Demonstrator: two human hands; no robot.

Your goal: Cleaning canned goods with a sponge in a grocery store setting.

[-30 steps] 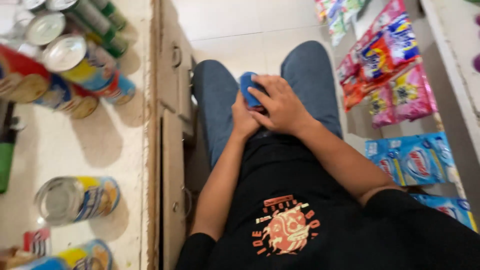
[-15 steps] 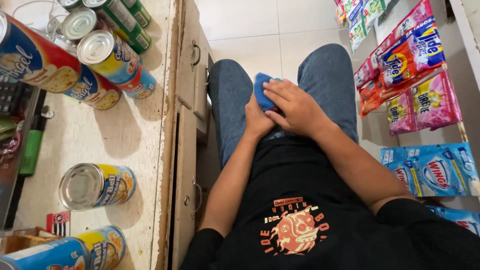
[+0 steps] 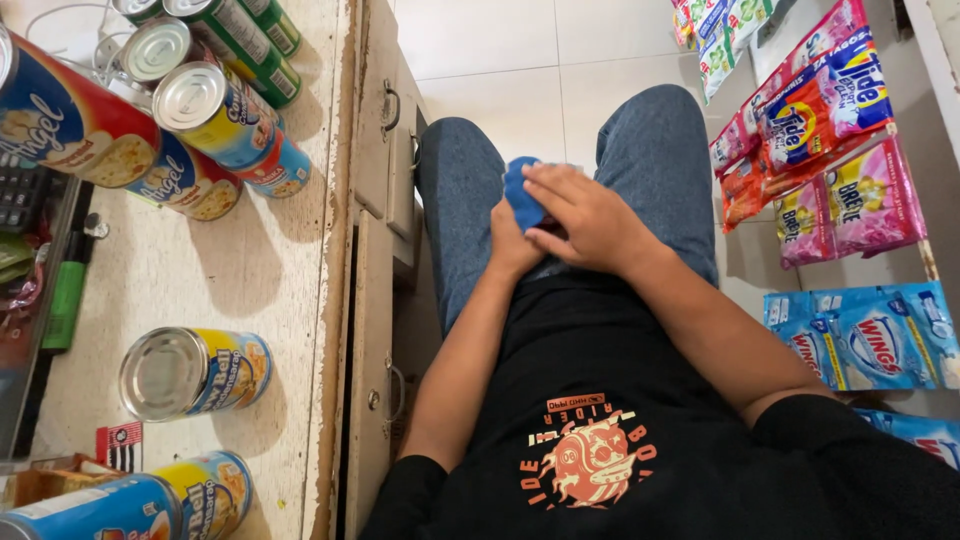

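Observation:
I sit with both hands in my lap over blue jeans. My left hand [image 3: 513, 243] lies underneath and grips a small blue object [image 3: 521, 192], probably a cloth or sponge; only its upper end shows. My right hand [image 3: 585, 215] rests on top, fingers spread across the blue object and the left hand. What lies beneath the hands is hidden.
A wooden counter [image 3: 290, 270] with drawers [image 3: 385, 150] runs along my left. Several tin cans stand on it, one [image 3: 190, 372] near me. Hanging sachets of detergent [image 3: 830, 120] line the right. A white tiled floor [image 3: 520, 60] lies ahead.
The view has shifted, so the counter and cans show more. My hands stay together in my lap on the blue object, with the right fingers spread slightly wider.

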